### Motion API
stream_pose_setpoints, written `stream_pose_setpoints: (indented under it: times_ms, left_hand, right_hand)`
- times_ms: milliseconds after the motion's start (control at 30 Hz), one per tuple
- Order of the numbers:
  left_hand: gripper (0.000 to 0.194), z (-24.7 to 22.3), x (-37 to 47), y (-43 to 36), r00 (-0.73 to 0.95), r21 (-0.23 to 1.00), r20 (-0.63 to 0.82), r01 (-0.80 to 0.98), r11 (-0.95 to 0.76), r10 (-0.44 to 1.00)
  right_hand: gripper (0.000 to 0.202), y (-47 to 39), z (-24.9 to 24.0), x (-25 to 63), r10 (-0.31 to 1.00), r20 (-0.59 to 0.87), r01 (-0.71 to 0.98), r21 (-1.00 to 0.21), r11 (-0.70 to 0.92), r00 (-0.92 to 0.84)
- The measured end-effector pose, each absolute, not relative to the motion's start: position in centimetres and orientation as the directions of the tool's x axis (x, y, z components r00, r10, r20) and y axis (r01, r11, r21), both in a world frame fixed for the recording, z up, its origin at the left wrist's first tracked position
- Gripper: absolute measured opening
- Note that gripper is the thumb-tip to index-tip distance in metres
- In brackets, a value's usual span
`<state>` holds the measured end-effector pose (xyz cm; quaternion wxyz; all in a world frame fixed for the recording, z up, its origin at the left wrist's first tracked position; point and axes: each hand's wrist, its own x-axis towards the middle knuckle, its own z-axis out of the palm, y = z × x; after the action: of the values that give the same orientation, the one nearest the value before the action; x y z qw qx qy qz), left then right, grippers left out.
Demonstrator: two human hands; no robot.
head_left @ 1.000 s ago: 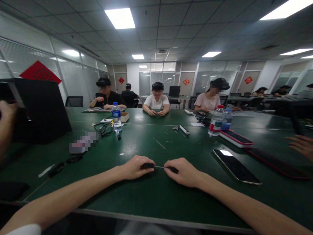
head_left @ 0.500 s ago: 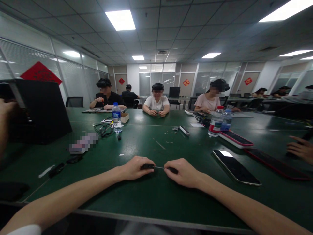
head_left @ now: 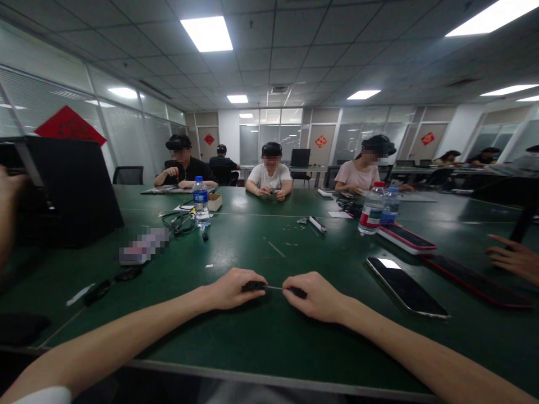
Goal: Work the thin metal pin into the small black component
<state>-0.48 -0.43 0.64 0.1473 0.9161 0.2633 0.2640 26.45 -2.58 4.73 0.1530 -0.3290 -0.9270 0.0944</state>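
Note:
Near the front middle of the green table, my left hand is closed on a small black part. My right hand is closed on a black handle. Between the two hands runs a thin metal shaft, which reaches from the right fingertips to the black part. The hands are a short way apart, and both rest low over the table. What the palms cover is hidden.
Right of my hands lie a phone and a red-edged phone. Bottles stand behind them. A co-worker's hand is at the far right. A black case and cables are on the left.
My hands and the parts in them have not visibly moved. At the far right the co-worker's hand has shifted slightly left, with a dark object behind it more upright.

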Motion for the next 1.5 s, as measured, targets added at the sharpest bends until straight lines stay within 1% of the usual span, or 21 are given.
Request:
stream_pose_setpoints:
  times_ms: [467,700,1067,1500]
  left_hand:
    - [0.026,0.69,-0.46,-0.53,0.725,0.401,0.409,0.403,-0.823,0.554]
    - [0.025,0.22,-0.49,-0.21,0.722,0.389,0.429,0.395,-0.832,0.543]
    - [0.025,0.25,-0.48,-0.25,0.723,0.391,0.426,0.396,-0.831,0.544]
    - [0.024,0.37,-0.54,-0.25,0.727,0.39,0.427,0.389,-0.835,0.538]
  right_hand:
    - [0.027,-2.61,4.89,26.45,0.638,0.207,0.58,-0.279,0.765,-0.742]
    - [0.026,-2.45,4.58,26.42,0.638,0.225,0.589,-0.251,0.768,-0.736]
    - [0.027,-2.68,4.95,26.39,0.639,0.209,0.582,-0.275,0.765,-0.741]
    - [0.027,-2.36,4.64,26.53,0.629,0.216,0.576,-0.265,0.774,-0.747]
